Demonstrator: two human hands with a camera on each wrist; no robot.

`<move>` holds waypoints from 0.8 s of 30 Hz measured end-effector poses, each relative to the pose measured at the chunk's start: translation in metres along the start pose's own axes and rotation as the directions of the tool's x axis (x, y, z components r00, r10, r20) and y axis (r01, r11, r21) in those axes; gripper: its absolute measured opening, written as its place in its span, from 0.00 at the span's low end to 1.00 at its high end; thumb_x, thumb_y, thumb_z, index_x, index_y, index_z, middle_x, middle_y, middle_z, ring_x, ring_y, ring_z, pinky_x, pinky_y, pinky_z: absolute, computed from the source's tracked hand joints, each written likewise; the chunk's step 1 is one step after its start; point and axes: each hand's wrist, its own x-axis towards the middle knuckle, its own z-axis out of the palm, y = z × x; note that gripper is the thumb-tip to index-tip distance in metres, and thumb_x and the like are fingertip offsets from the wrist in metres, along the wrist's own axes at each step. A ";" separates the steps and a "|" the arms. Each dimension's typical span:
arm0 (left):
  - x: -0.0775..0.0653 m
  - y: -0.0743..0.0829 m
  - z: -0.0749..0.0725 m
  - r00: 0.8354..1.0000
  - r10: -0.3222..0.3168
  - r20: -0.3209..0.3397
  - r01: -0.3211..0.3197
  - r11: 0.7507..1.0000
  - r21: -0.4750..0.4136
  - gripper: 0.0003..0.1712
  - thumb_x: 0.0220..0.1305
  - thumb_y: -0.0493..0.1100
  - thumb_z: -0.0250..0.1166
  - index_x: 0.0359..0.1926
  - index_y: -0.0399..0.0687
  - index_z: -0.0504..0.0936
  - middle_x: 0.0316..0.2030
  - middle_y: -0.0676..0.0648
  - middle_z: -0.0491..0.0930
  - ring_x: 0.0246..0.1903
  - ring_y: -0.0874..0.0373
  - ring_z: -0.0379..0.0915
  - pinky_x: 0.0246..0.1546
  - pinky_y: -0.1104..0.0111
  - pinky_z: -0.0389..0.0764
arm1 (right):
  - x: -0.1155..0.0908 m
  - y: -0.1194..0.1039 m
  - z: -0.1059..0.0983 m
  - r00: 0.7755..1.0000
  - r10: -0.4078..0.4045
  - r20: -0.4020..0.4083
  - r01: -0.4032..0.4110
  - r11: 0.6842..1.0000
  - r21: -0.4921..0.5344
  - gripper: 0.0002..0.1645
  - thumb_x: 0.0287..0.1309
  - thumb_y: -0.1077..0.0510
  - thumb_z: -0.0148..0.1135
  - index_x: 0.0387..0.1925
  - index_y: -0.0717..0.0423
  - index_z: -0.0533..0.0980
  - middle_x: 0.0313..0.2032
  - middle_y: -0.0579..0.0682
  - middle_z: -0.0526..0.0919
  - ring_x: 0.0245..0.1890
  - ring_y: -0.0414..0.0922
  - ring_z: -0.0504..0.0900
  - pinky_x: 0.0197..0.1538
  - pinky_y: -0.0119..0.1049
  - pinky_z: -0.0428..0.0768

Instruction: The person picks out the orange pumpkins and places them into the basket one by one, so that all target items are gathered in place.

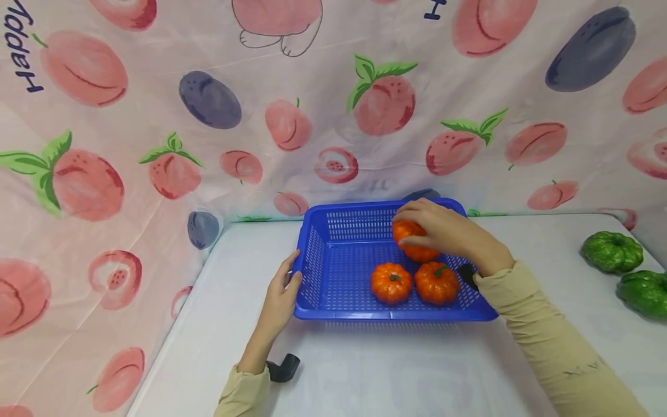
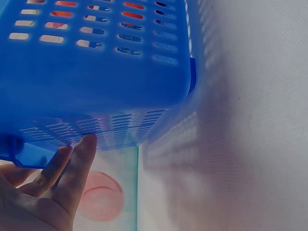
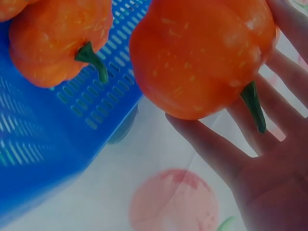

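My right hand (image 1: 438,229) holds an orange pumpkin (image 1: 409,231) at the back right of a blue plastic basket (image 1: 385,315), fingers and thumb spread round its sides. In the right wrist view this pumpkin (image 3: 202,53) has its dark green stem toward the palm. Two more orange pumpkins, a left one (image 1: 391,284) and a right one (image 1: 438,284), sit side by side in the basket's front right part. My left hand (image 1: 278,304) is at the basket's left side. Its fairly straight fingers (image 2: 79,168) touch the perforated wall below the rim in the left wrist view.
Two green pumpkin-like vegetables, a rear one (image 1: 612,252) and a front one (image 1: 643,294), lie at the right edge of the white table (image 1: 365,370). Behind the table hangs a pink fruit-print cloth (image 1: 323,104). Black straps sit at both wrists.
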 end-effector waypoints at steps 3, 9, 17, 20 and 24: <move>0.000 0.000 0.000 1.000 -0.001 -0.002 0.001 1.000 -0.002 0.28 0.78 0.38 0.48 0.75 0.44 0.59 0.70 0.36 0.64 0.62 0.39 0.70 0.57 0.46 0.76 | 0.004 -0.001 0.004 1.000 -0.008 0.003 0.008 1.000 -0.002 0.23 0.58 0.52 0.71 0.52 0.59 0.81 0.53 0.57 0.81 0.58 0.57 0.75 0.61 0.54 0.75; 0.000 -0.001 0.000 1.000 0.006 -0.004 -0.006 1.000 0.003 0.28 0.77 0.37 0.48 0.75 0.43 0.60 0.70 0.35 0.64 0.62 0.38 0.70 0.57 0.46 0.76 | 0.012 -0.004 0.011 0.999 0.024 0.038 -0.024 1.000 0.003 0.24 0.59 0.50 0.71 0.53 0.58 0.80 0.55 0.57 0.81 0.60 0.57 0.74 0.63 0.55 0.74; 0.001 -0.002 0.000 1.000 0.013 -0.006 -0.013 1.000 0.004 0.28 0.77 0.37 0.48 0.75 0.43 0.60 0.69 0.35 0.66 0.61 0.38 0.71 0.57 0.46 0.77 | 0.020 -0.007 0.020 0.997 0.010 0.076 -0.011 1.000 0.023 0.25 0.61 0.48 0.69 0.54 0.59 0.80 0.55 0.57 0.80 0.61 0.59 0.73 0.65 0.55 0.72; 0.001 -0.002 0.000 1.000 0.012 -0.004 -0.012 1.000 0.002 0.28 0.77 0.37 0.48 0.75 0.43 0.60 0.69 0.35 0.66 0.61 0.38 0.71 0.57 0.46 0.77 | 0.021 -0.008 0.024 0.996 0.002 0.087 -0.004 1.000 0.022 0.26 0.61 0.47 0.68 0.54 0.59 0.79 0.55 0.57 0.80 0.60 0.57 0.74 0.64 0.54 0.74; 0.001 -0.002 0.000 1.000 0.012 -0.003 -0.012 1.000 0.005 0.28 0.77 0.37 0.48 0.75 0.44 0.60 0.68 0.35 0.66 0.61 0.39 0.71 0.57 0.46 0.77 | 0.021 -0.008 0.029 0.995 0.002 0.100 -0.004 1.000 0.018 0.26 0.61 0.46 0.68 0.55 0.57 0.79 0.55 0.56 0.80 0.60 0.55 0.73 0.64 0.53 0.74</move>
